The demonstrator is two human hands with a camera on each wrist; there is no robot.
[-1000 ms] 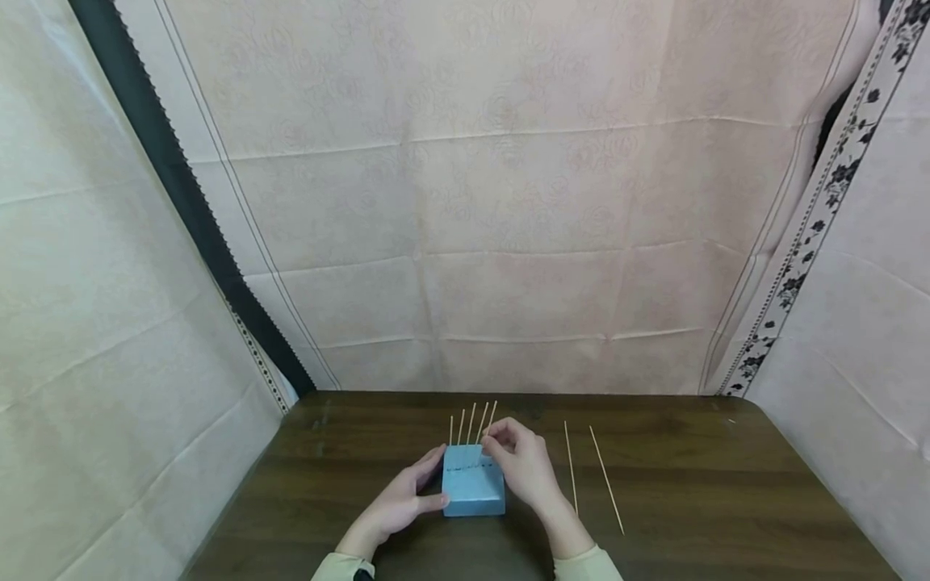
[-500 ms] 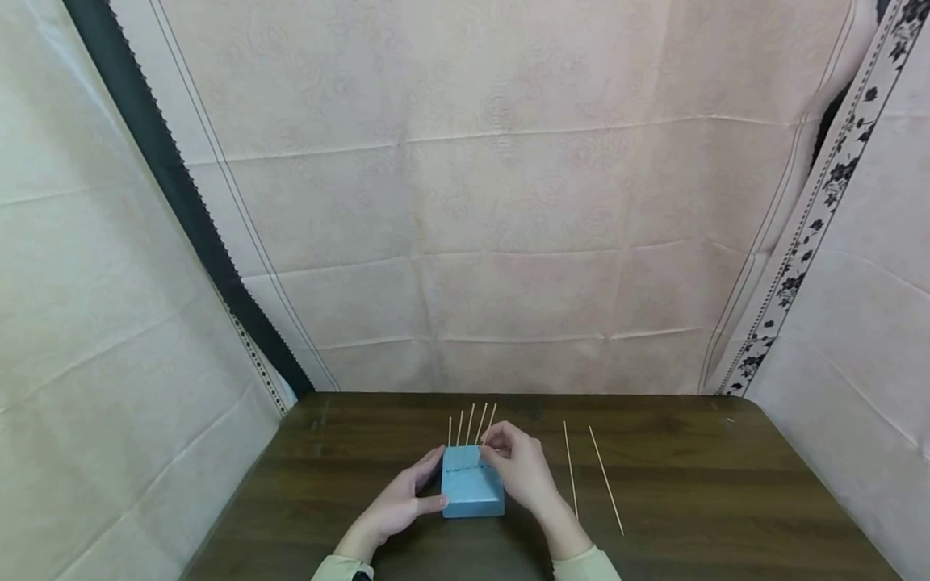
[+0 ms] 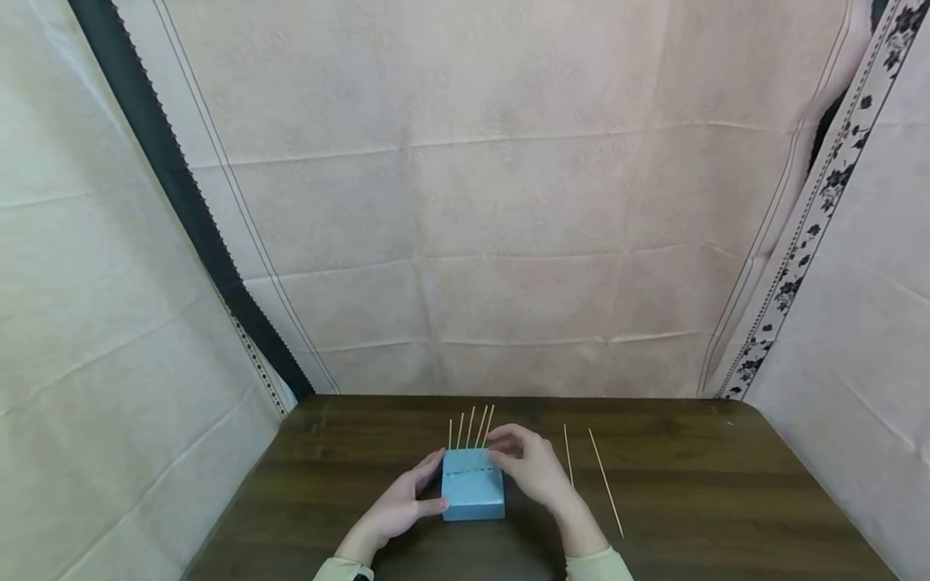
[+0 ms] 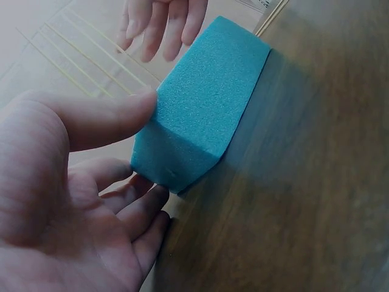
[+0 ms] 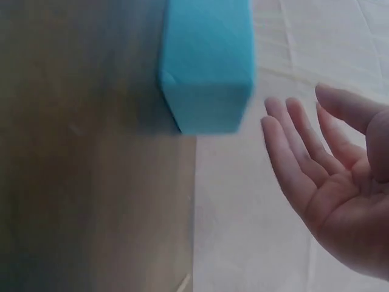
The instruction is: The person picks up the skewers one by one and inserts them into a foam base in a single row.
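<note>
A light blue foam block [image 3: 472, 494] stands on the dark wooden table, with a row of small dark marks along its top. Several thin wooden skewers [image 3: 470, 428] stick up from it in a row near its far edge. My left hand [image 3: 395, 504] grips the block from the left; in the left wrist view the thumb [image 4: 115, 115] lies along one side and the fingers curl round the other. Beside the block's far right corner hovers my right hand [image 3: 536, 470]. The right wrist view shows its fingers [image 5: 282, 158] loosely bent, apart from the block, with nothing between them.
Two loose skewers lie to the right of the block: one skewer [image 3: 569, 456] close beside the right forearm, another skewer [image 3: 606, 483] farther out. Pale cloth [image 3: 508, 242] hangs behind the table [image 3: 690, 484] and along both sides.
My right hand has let go of the rightmost skewer and drawn slightly to the right, its fingers parting. That skewer stays standing in the block. My left hand keeps its hold.
</note>
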